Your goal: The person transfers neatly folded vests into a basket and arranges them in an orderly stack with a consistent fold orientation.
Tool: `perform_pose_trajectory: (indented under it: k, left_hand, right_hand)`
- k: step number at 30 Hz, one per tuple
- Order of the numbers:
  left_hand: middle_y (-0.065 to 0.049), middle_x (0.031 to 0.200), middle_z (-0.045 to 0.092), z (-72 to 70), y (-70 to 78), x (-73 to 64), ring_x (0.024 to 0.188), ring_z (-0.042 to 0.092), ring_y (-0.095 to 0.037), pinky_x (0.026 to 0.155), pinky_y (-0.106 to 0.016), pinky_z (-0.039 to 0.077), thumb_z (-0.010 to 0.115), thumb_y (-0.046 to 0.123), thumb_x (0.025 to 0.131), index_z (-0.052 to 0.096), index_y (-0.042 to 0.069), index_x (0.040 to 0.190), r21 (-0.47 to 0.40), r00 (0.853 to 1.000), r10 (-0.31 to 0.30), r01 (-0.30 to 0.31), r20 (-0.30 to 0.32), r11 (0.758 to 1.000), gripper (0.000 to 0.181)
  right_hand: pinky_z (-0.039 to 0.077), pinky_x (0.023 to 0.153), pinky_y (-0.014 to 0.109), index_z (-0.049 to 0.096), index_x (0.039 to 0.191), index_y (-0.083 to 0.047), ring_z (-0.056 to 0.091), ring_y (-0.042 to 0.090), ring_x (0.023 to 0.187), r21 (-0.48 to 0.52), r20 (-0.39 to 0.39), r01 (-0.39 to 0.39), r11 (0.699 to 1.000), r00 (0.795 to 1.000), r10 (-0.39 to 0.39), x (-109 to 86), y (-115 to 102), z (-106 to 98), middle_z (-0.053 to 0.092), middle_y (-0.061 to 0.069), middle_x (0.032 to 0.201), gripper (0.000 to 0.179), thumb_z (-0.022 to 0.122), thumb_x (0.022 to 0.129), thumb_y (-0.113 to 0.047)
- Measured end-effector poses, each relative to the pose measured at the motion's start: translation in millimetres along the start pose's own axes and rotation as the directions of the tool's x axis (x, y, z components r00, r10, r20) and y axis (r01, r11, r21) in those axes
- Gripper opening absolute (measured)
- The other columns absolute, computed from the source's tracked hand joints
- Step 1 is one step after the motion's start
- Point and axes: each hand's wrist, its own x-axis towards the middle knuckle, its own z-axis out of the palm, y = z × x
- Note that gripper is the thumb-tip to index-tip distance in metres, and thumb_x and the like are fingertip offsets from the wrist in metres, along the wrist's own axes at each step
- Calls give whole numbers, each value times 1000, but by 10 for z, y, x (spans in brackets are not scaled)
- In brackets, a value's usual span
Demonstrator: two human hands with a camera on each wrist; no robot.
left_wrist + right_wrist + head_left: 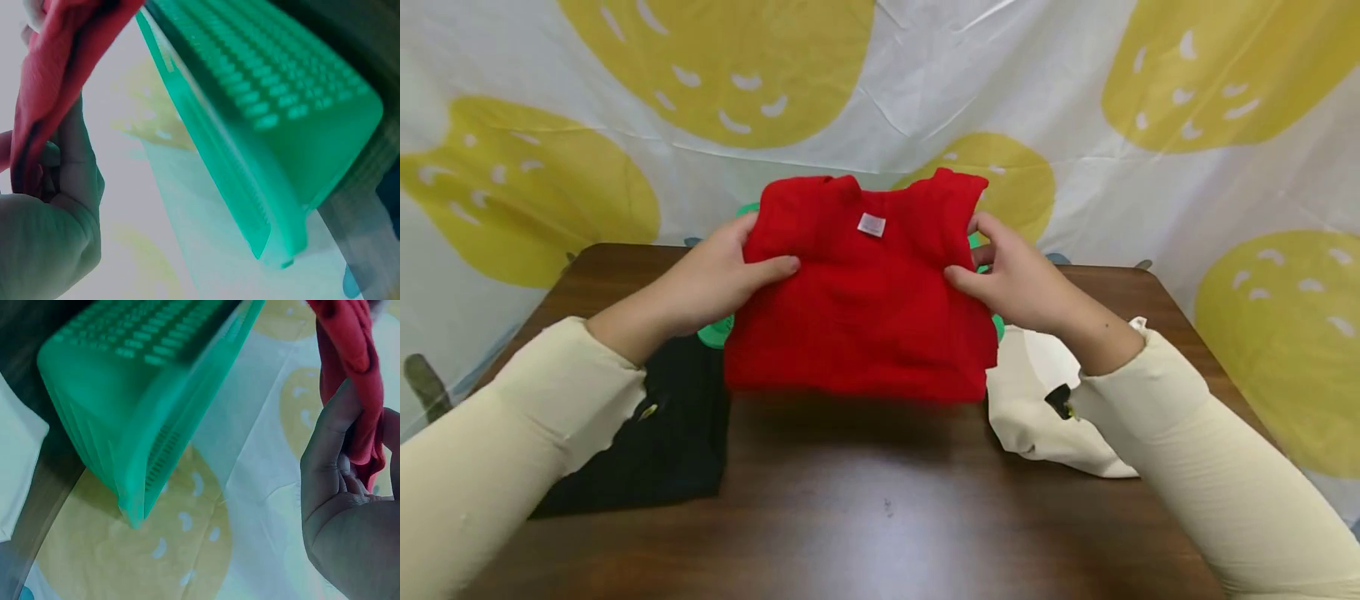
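A folded red garment [857,317] with a small white neck label [871,224] is held up in front of me by both hands. My left hand [722,267] grips its left side, thumb on the front and fingers behind. On the opposite side my right hand [1011,271] pinches the edge between thumb and fingers. Both wrist views show the red cloth bunched in each hand. Behind the garment stands a green plastic basket [337,140] with slotted walls, mostly hidden in the head view; in the right wrist view the basket [94,394] lies beyond the cloth.
A dark folded garment [677,442] lies on the brown wooden table [865,525] at the left. To the right is a cream garment [1037,425] with a small black patch, partly under my right sleeve. A white curtain [910,92] with yellow shapes hangs behind the table.
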Motion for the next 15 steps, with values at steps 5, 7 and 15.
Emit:
perform_pose_trajectory:
  k: [5, 7, 15]
  left_hand:
    - [-9, 133, 53, -87, -10, 220, 113, 61, -24, 88, -33, 56, 58, 25, 101, 33, 12, 144, -32, 1000, 9, -10, -13, 999, 52]
    - [-9, 133, 54, -111, -54, 307, 113, 61, -22, 89, -31, 54, 57, 24, 101, 35, 12, 145, -1, 1000, 20, -20, -23, 1000, 50]
    - [-15, 134, 52, -133, -269, 522, 111, 60, -24, 85, -28, 52, 50, 22, 105, 33, 5, 145, 77, 999, -53, 53, 3, 996, 46]
  right_hand:
    - [60, 76, 37, 43, 122, -10, 71, 25, 91, 114, -3, -70, 991, 997, 71, 232, -10, -56, 68, 20, 112, 31, 61, 98, -15]
    - [60, 76, 35, 41, 122, -9, 71, 22, 90, 82, -8, -79, 993, 997, 80, 335, 24, -63, 68, 20, 114, 31, 60, 99, -16]
    - [47, 64, 25, 39, 115, -6, 55, 12, 60, -90, 6, -102, 991, 995, 103, 653, 254, -2, 60, 3, 73, 30, 61, 98, -18]
